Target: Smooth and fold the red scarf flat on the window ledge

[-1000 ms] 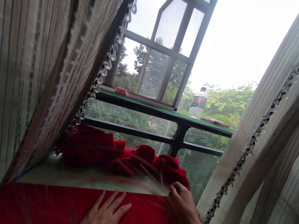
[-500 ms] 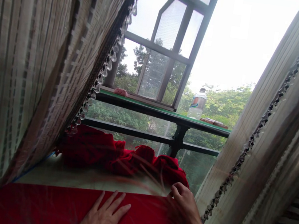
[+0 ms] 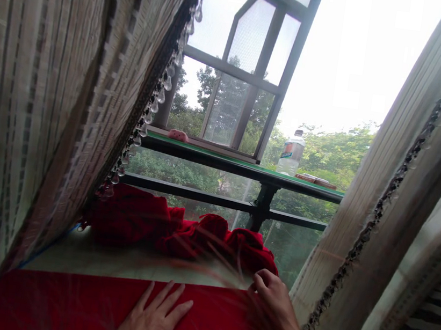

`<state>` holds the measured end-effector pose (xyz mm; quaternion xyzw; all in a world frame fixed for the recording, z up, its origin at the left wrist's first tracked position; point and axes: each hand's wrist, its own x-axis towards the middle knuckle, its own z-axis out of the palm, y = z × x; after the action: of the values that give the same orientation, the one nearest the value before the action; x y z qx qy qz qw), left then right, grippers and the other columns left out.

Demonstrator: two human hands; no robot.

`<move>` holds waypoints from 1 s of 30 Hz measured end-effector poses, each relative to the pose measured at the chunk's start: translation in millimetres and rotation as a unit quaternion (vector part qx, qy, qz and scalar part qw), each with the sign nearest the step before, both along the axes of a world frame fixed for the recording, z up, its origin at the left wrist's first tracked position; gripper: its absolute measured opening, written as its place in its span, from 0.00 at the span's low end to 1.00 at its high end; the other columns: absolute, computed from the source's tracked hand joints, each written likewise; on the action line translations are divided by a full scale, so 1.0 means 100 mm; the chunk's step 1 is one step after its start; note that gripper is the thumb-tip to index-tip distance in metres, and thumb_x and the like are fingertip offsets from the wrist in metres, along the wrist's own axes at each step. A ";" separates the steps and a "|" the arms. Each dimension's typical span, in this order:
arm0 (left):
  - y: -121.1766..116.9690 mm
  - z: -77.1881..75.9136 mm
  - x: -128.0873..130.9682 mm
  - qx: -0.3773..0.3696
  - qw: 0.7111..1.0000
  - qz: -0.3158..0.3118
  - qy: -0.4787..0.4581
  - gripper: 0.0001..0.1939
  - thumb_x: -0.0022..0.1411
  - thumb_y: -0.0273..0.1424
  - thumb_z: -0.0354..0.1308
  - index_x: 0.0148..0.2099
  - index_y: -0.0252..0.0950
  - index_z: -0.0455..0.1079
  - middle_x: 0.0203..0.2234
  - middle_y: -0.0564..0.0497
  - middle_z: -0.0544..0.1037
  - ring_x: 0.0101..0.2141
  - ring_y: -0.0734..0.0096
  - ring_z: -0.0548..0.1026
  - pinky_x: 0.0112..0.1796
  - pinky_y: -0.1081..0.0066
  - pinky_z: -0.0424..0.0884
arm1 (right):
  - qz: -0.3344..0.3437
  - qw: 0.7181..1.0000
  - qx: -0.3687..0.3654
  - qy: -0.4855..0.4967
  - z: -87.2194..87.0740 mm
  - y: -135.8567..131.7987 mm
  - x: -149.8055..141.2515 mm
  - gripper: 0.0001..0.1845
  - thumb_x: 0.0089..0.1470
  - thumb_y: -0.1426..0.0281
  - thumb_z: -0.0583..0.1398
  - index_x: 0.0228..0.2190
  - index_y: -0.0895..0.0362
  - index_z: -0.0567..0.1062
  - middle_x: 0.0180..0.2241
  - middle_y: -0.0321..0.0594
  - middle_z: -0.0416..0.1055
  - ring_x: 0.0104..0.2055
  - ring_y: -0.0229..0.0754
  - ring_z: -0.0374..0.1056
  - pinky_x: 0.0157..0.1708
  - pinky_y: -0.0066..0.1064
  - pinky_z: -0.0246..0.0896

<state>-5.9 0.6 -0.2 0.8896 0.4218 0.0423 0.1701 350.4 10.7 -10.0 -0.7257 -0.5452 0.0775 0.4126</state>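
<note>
A smooth red cloth point(image 3: 76, 303) covers the near part of a pale surface. My left hand point(image 3: 154, 316) lies flat on it with fingers spread, holding nothing. At the cloth's far right edge, my right hand point(image 3: 272, 293) has its fingers curled and closed on the fabric; the fingertips are partly hidden. Beyond the far edge runs a strip of the pale surface point(image 3: 122, 264). A bunched heap of red fabric point(image 3: 131, 223) lies along its back, just past my right hand.
Striped curtains with bead trim hang at the left point(image 3: 60, 111) and right point(image 3: 360, 216). A dark railing point(image 3: 205, 157) crosses behind the heap. On its green ledge stand a plastic bottle point(image 3: 292, 153), a small pink object point(image 3: 178, 135) and flat brown items point(image 3: 316, 181). A window frame point(image 3: 252, 77) stands open.
The right curtain has swung to the right, showing slightly more of the railing. Both hands and the red cloth look the same.
</note>
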 end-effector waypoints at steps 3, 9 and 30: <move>0.01 -0.02 -0.01 0.002 1.000 -0.004 -0.003 0.39 0.69 0.61 0.53 0.77 0.57 0.58 0.78 0.55 0.49 0.77 0.50 0.44 0.73 0.44 0.32 | 0.002 1.000 -0.002 0.000 0.01 0.01 0.00 0.18 0.50 0.53 0.53 0.24 0.48 0.76 0.25 0.40 0.85 0.33 0.54 0.80 0.37 0.40 0.65; 0.09 -0.16 -0.02 0.027 0.999 -0.007 -0.022 0.38 0.68 0.58 0.55 0.76 0.57 0.60 0.77 0.53 0.51 0.76 0.46 0.47 0.73 0.41 0.35 | 0.002 1.000 0.005 0.001 0.01 0.01 -0.03 0.17 0.51 0.54 0.54 0.24 0.48 0.77 0.25 0.39 0.84 0.32 0.53 0.80 0.36 0.39 0.65; -0.02 -0.04 -0.06 0.034 0.999 -0.009 -0.030 0.35 0.72 0.58 0.53 0.76 0.55 0.62 0.77 0.52 0.54 0.76 0.48 0.49 0.73 0.43 0.36 | 0.029 0.999 0.029 -0.004 -0.04 0.03 -0.07 0.17 0.53 0.54 0.56 0.24 0.48 0.78 0.24 0.38 0.83 0.32 0.52 0.79 0.35 0.38 0.67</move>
<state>-12.1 -1.0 -4.2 0.8970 0.4066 0.0823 0.1525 343.1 13.4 -13.9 -0.6972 -0.5699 0.0705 0.4291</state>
